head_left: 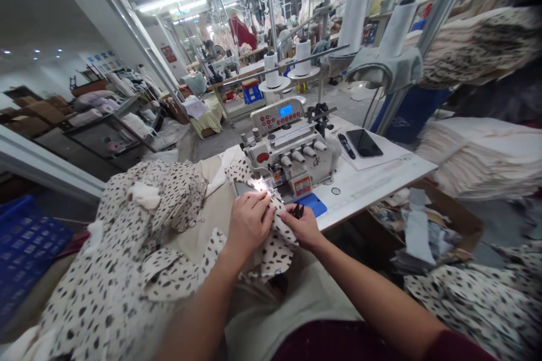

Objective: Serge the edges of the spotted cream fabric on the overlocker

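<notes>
A white sewing machine (292, 152) with a blue lit display stands on the table, its lamp shining on the needle area. Spotted cloth (284, 230) runs from the presser foot down toward the lap. My left hand (249, 220) lies on this cloth just before the needle, fingers close together and pressing it. At the cloth's right edge, my right hand (302, 224) pinches it between thumb and fingers. Dark thread snips (298, 211) are also in my right hand, tips pointing up.
A heap of spotted cloth (114, 237) covers the left side. The white tabletop (372, 186) bears a phone (364, 142) and a black marker (346, 146). Thread cones (271, 69) stand behind the machine. A scrap box (466, 225) and stacked pale cloth (486, 152) are at right.
</notes>
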The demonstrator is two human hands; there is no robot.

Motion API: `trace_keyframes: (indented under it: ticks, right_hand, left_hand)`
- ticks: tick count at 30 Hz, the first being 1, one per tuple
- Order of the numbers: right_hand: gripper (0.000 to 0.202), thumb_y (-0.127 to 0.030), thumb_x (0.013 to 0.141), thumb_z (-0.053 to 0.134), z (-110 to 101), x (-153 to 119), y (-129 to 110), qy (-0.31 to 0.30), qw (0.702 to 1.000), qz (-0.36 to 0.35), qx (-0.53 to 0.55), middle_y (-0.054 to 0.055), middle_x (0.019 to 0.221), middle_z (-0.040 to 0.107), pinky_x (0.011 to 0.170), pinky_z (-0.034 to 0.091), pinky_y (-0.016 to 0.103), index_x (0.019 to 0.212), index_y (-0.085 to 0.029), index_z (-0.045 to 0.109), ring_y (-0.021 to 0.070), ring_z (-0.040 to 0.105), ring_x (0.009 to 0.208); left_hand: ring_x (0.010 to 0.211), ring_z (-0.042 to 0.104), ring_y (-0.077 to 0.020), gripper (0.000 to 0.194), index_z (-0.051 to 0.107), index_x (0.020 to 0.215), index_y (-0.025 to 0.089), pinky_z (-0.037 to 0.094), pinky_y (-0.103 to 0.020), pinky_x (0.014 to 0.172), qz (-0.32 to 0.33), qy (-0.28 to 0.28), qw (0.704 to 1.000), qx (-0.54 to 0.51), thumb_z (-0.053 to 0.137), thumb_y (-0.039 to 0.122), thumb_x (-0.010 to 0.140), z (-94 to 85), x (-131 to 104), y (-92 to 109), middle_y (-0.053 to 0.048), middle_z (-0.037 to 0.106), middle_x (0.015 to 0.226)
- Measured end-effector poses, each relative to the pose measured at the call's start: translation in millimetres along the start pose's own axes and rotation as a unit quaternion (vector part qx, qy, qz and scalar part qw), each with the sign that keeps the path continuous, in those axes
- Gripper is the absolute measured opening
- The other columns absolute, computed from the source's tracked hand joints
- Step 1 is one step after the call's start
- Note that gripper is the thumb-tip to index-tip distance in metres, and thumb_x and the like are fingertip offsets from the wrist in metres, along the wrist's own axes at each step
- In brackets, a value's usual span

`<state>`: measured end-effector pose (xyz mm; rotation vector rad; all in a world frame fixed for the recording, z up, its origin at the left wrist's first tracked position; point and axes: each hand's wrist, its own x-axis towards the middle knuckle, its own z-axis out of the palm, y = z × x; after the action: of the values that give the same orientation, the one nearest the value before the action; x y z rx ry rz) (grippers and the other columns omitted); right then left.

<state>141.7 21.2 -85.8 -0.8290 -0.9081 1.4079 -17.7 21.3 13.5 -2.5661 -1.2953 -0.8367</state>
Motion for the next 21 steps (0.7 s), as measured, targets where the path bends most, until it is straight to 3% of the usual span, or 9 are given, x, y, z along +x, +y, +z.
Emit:
trace_keyframes:
  ticks: [10,21]
  right_hand:
    - [0.033,-0.044,0.071,0.083,-1,1,4,-0.023,0.999,-0.018,-0.024,0.0,0.066,0.065,0.058,0.046,0.025,0.082,-0.015,0.073,0.0122,0.055,0.057]
    - [0.035,-0.047,0.069,0.082,4,0,1,-0.022,0.999,-0.008,-0.033,-0.002,0.055,0.058,0.046,0.039,0.023,0.077,-0.014,0.071,0.0092,0.046,0.046]
  left_hand:
    - [0.107,0.058,-0.024,0.021,0.067,0.112,0.021,0.041,-0.043,0.095,0.072,-0.02,0.997,0.019,0.057,0.021,0.093,-5.3,-6,10,-0.008,0.069,0.112]
    - [0.097,0.058,-0.0222,0.02,0.066,0.111,0.021,0.045,-0.04,0.086,0.078,-0.054,0.995,0.007,0.054,0.023,0.095,-7.3,1,0,-0.008,0.068,0.102]
